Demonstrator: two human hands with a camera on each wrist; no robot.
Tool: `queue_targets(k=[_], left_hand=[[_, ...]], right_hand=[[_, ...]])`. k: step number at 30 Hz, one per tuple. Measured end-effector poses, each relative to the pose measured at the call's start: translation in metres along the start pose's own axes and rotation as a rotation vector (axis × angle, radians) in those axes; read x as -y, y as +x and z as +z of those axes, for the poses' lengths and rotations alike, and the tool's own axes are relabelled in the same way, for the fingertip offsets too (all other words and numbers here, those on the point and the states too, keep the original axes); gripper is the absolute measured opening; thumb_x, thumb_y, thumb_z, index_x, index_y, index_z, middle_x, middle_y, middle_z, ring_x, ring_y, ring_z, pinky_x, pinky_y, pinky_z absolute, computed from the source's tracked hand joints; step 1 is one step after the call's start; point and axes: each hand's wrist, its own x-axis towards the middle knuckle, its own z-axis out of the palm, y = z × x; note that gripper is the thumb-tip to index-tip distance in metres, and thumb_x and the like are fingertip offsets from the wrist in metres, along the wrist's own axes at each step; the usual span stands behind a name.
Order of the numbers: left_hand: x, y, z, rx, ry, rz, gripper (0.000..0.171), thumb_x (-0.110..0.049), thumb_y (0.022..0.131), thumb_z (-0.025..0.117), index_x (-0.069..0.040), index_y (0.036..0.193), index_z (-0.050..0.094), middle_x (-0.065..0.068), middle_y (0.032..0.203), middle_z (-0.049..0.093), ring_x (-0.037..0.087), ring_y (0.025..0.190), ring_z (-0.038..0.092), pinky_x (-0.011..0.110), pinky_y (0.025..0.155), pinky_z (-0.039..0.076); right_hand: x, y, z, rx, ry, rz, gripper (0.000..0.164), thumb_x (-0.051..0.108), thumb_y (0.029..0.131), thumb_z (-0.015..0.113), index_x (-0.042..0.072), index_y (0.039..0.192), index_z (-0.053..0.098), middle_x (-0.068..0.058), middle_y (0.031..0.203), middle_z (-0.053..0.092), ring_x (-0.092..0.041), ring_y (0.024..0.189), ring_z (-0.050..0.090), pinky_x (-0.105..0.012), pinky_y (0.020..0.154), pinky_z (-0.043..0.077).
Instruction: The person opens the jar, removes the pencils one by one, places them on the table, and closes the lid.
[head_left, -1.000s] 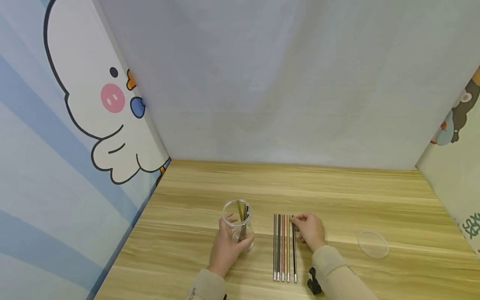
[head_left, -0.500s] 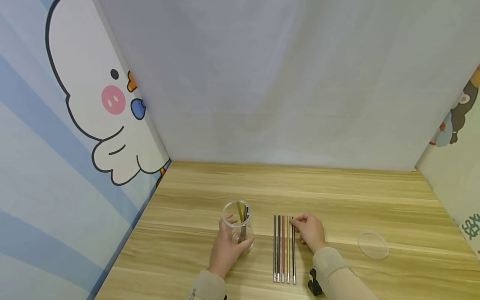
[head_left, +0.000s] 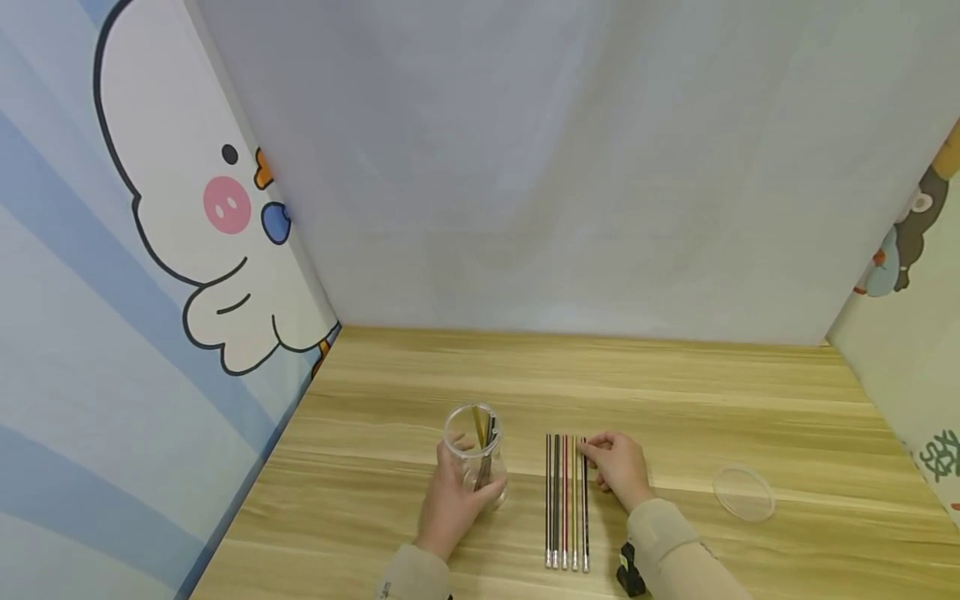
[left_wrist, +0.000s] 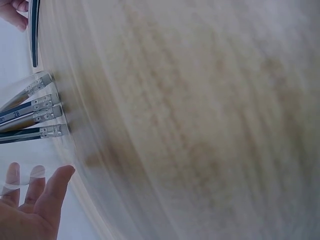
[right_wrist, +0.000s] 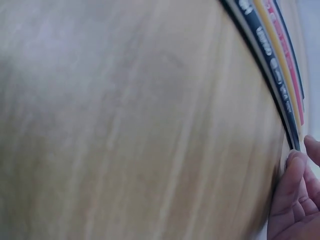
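My left hand [head_left: 453,504] is wrapped around a clear jar [head_left: 471,473] that stands on the table with several pencils inside. In the left wrist view, the metal-banded eraser ends of those pencils [left_wrist: 37,103] point toward the jar's bottom. To the right, several pencils lie side by side with their eraser ends toward me, among them a red pencil [head_left: 566,500] and a yellow pencil [head_left: 575,508]. At the right end of this row lies a black pencil [head_left: 586,517]. My right hand [head_left: 621,467] pinches its far tip between thumb and finger.
A clear round lid [head_left: 744,493] lies flat on the wooden table [head_left: 675,392] to the right. A pale wall [head_left: 525,208] rises behind the table, with printed side walls left and right. A black device [head_left: 630,571] sits at the right cuff.
The black pencil has moved a little left at its eraser end, closer to the yellow one and straighter in the row. My left hand stays on the jar.
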Motion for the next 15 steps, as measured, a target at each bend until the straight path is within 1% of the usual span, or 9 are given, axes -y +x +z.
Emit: queue_targets(k=[5,8,11,15], left_hand=[[0.0008,0.0006,0.0,0.012,-0.024,0.005,0.087,-0.031,0.074,0.087,-0.011,0.14,0.034,0.012,0.136,0.058,0.04,0.124,0.057,0.064,0.101,0.046],[0.0016,0.0013,-0.001,0.036,-0.059,0.01,0.087,-0.03,0.075,0.086,-0.011,0.141,0.033,0.014,0.138,0.057,0.041,0.126,0.055,0.065,0.104,0.044],[0.0029,0.0021,-0.0028,0.078,-0.126,0.001,0.087,-0.026,0.077,0.085,-0.011,0.142,0.031,0.016,0.14,0.054,0.044,0.13,0.051,0.067,0.107,0.04],[0.0046,0.0036,-0.0051,0.128,-0.228,-0.024,0.088,-0.019,0.076,0.085,-0.011,0.144,0.029,0.019,0.145,0.049,0.047,0.135,0.044,0.07,0.111,0.032]], right_hand=[[-0.0005,0.0006,-0.0027,-0.006,0.007,0.011,0.029,0.023,0.092,0.069,-0.004,0.104,0.065,-0.006,0.073,0.066,-0.012,0.047,0.052,-0.025,0.042,0.049],[-0.0007,0.0012,-0.0041,-0.011,0.023,0.012,0.03,0.023,0.092,0.069,-0.004,0.104,0.065,-0.006,0.071,0.065,-0.011,0.046,0.052,-0.025,0.042,0.049],[-0.0008,0.0009,-0.0049,-0.011,0.05,0.014,0.03,0.021,0.092,0.068,-0.005,0.106,0.064,-0.006,0.07,0.065,-0.01,0.045,0.052,-0.024,0.041,0.048],[-0.0006,0.0003,-0.0062,0.002,0.082,0.023,0.037,0.02,0.093,0.067,-0.006,0.117,0.06,-0.006,0.072,0.065,-0.01,0.046,0.052,-0.023,0.041,0.047]])
